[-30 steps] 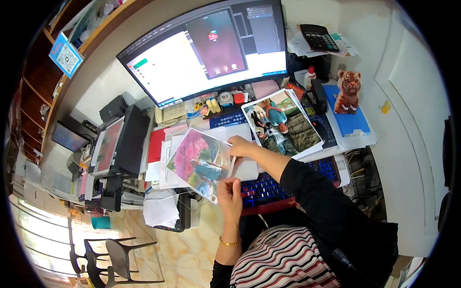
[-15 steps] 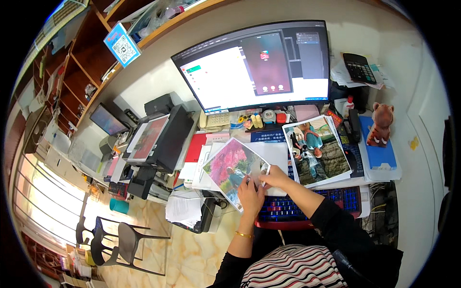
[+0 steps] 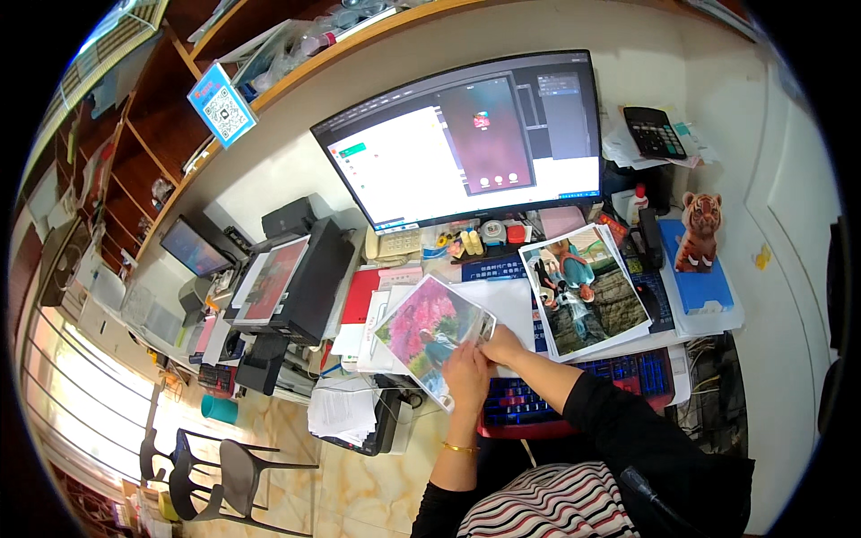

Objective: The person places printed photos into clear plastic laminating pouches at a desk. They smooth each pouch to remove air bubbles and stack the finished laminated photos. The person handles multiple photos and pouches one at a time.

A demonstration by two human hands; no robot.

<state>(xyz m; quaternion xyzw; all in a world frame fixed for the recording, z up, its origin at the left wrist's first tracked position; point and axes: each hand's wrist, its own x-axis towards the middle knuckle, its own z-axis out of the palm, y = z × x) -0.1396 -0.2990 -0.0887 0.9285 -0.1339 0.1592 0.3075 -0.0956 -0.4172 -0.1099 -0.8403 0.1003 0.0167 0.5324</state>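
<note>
A glossy photo print (image 3: 421,327) with pink blossoms and a figure lies tilted over papers in front of the keyboard. My left hand (image 3: 466,377) is at its lower right edge, fingers bent and pressed onto the print. Close beside it, my right hand (image 3: 504,346) has its fingers closed at the print's right corner; its fingertips are partly hidden. The two hands nearly touch. To their right lies another photo print (image 3: 583,291), of people by rocks, on top of further sheets. A white sheet (image 3: 511,305) shows between the prints.
A red-edged lit keyboard (image 3: 628,375) sits under my right forearm. Behind stands a large monitor (image 3: 386,152). A black printer (image 3: 309,287) is at the left, a tiger figurine (image 3: 699,235) on a blue box (image 3: 700,289) at the right. A shelf (image 3: 359,36) overhangs the desk.
My view has shifted slightly. My left hand's fingers have curled in, and my right hand has drawn closer to it at the print's corner. The print stays under my hands.
</note>
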